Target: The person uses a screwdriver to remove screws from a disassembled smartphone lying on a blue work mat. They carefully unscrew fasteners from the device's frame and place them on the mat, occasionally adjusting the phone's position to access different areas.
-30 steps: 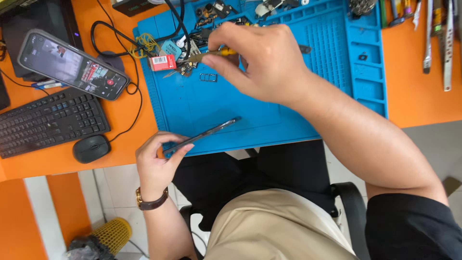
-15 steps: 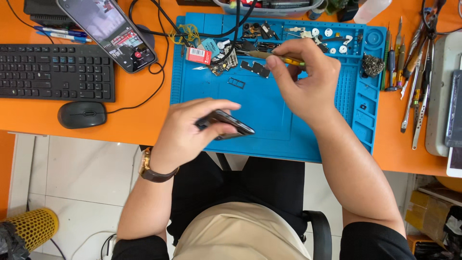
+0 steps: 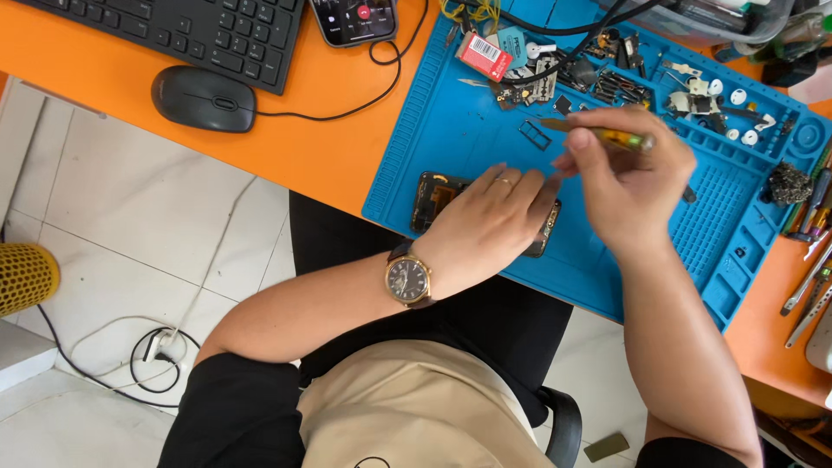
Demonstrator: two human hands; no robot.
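Observation:
A dark opened phone body (image 3: 438, 195) lies flat on the blue repair mat (image 3: 451, 139), near the mat's front edge. My left hand (image 3: 490, 221), with a wristwatch and a ring, rests on top of the phone body and presses it down. My right hand (image 3: 628, 182) hovers just right of it and grips a yellow-handled screwdriver (image 3: 607, 134), held nearly level with its tip pointing left. Much of the phone is hidden under my left hand.
Small parts, screws and a red box (image 3: 485, 54) crowd the mat's far side. A black mouse (image 3: 204, 98), a keyboard (image 3: 199, 30) and a phone on a cable (image 3: 354, 17) lie on the orange desk at left. Hand tools (image 3: 810, 277) lie at right.
My left hand has laid the phone body flat on the mat and now presses on it. My right hand has come closer to it with the screwdriver. The view has shifted.

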